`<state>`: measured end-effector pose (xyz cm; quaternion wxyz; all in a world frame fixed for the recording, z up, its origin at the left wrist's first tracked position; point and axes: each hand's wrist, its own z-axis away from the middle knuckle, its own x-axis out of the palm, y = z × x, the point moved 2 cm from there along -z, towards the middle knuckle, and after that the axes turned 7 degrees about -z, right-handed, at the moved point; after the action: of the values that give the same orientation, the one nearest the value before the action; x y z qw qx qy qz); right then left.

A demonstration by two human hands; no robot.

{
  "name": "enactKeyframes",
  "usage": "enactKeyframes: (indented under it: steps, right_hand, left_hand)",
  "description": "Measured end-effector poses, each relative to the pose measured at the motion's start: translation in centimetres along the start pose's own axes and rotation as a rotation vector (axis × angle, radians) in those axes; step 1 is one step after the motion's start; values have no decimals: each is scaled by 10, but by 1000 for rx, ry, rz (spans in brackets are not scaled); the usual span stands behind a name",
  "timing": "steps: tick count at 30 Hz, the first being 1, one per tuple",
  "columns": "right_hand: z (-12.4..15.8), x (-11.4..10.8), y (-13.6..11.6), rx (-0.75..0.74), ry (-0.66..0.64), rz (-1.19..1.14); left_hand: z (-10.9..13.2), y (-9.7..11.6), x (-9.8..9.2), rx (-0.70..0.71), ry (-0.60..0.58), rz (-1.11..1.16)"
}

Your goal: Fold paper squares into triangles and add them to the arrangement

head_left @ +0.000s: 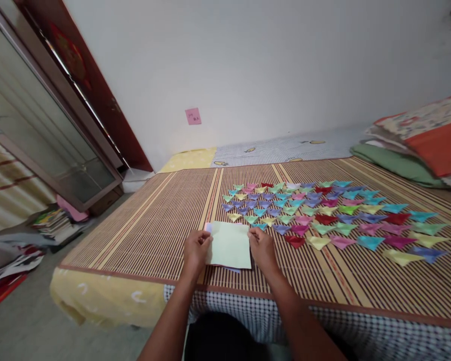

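Observation:
A square sheet of pale green paper (231,245) lies over other sheets, whose lilac and blue edges peek out at its left and bottom. My left hand (196,249) pinches the paper's left edge between thumb and fingers. At the upper right corner, my right hand (262,246) is closed on the same green sheet. Whether my fingers also grip the sheets beneath is hidden. Just beyond and to the right, several rows of small folded paper pieces (295,241) in many colours stand on the striped mat (154,225).
The mat covers a bed with a yellow and checked sheet (108,291) hanging over its front edge. Folded bedding (436,145) is piled at the right. A pink note (193,116) sticks to the wall. Stacked books (47,223) sit by the glass-panelled cabinet (56,110) at left.

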<state>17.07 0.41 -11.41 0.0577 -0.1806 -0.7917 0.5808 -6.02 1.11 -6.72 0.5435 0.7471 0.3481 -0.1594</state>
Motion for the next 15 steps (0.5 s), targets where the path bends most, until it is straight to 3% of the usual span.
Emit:
enactKeyframes:
  steps: [5, 10, 15]
  right_hand:
    - [2, 3, -2, 25, 26, -65]
    - [4, -1, -7, 50, 16, -115]
    - [3, -6, -3, 116, 38, -224]
  left_hand:
    - [9, 16, -4, 137, 66, -83]
    - [25, 30, 0, 233, 54, -76]
    - [24, 23, 0, 168, 34, -20]
